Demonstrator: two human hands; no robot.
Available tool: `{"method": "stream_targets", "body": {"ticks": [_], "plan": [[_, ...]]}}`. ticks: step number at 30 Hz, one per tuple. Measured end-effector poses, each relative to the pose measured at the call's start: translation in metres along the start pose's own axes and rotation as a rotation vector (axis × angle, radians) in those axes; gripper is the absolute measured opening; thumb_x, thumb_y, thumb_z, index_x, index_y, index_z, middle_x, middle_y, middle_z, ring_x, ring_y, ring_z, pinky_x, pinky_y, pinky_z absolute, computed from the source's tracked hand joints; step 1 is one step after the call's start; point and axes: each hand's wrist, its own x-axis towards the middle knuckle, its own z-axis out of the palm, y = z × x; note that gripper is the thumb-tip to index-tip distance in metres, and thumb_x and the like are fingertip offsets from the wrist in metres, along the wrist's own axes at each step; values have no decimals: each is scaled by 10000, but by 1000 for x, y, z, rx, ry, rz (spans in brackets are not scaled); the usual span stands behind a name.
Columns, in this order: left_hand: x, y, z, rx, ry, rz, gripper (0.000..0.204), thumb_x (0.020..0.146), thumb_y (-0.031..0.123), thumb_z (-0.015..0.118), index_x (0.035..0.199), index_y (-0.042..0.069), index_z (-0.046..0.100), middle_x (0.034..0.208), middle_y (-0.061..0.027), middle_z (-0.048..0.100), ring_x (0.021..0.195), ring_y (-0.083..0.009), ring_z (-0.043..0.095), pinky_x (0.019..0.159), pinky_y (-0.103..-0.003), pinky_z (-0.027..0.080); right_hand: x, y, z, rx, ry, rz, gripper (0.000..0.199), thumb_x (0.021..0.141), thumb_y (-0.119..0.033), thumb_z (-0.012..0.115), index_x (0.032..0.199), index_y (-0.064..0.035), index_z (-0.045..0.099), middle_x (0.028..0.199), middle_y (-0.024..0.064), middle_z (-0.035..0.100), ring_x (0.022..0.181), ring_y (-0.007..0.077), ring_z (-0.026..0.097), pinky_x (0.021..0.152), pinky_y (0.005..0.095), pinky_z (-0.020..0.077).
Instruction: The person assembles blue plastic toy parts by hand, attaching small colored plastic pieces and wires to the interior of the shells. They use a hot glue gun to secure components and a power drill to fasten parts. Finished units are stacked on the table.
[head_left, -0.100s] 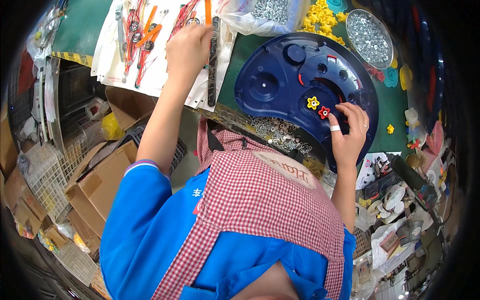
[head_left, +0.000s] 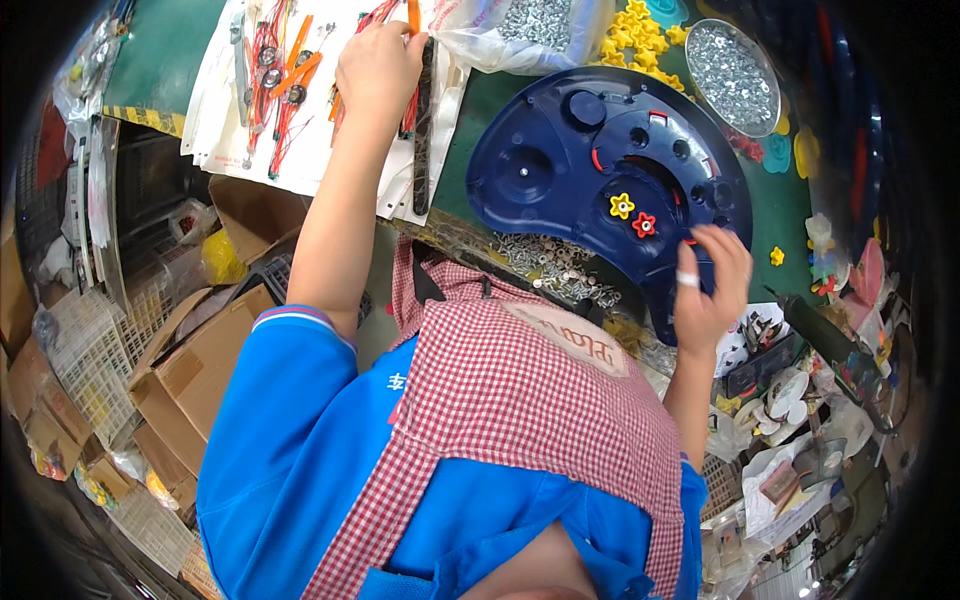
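Note:
A dark blue curved plastic shell [head_left: 545,135] lies on the green bench in front of me. On it sit a yellow star-shaped piece [head_left: 621,206] and a red star-shaped piece [head_left: 644,224], each with a bright centre. My right hand [head_left: 712,285] is over the shell's right part, just off the red star, fingers bent and thumb apart; I see nothing held. Farther left, my left hand [head_left: 378,72] reaches onto bundles of red wires [head_left: 408,120] on white sheets. Its fingers are curled and mostly hidden; whatever they grip cannot be made out.
A clear bag of screws [head_left: 538,22], a heap of yellow stars [head_left: 637,45] and a round bowl of small metal parts [head_left: 735,78] stand behind the shell. Loose screws [head_left: 560,265] line the bench's front edge. A power screwdriver [head_left: 825,335] lies at right, cardboard boxes [head_left: 200,365] at lower left.
My right hand has drawn back from the red star, toward me and slightly right. The left hand has shifted slightly toward the far edge, still over the wires.

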Motion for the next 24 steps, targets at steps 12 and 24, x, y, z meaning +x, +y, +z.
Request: {"method": "stream_targets", "body": {"ticks": [12,24], "plan": [[31,-24,-155,-1383,359,-198,176,816,35,689,990,10,688,853,-68,685,685,-92,587,609,-205,447,-17,148,-66,525,665,31,618,952,-378,509,1322,87,337,1310,223,416,1145,287,484,989,392,394],[64,-17,-194,-1038,887,135,162,837,18,672,949,-99,662,844,-148,703,633,-180,661,582,-252,507,-29,114,-99,491,807,166,697,866,-565,496,1124,82,465,860,192,581,737,262,573,621,369,492]]}}
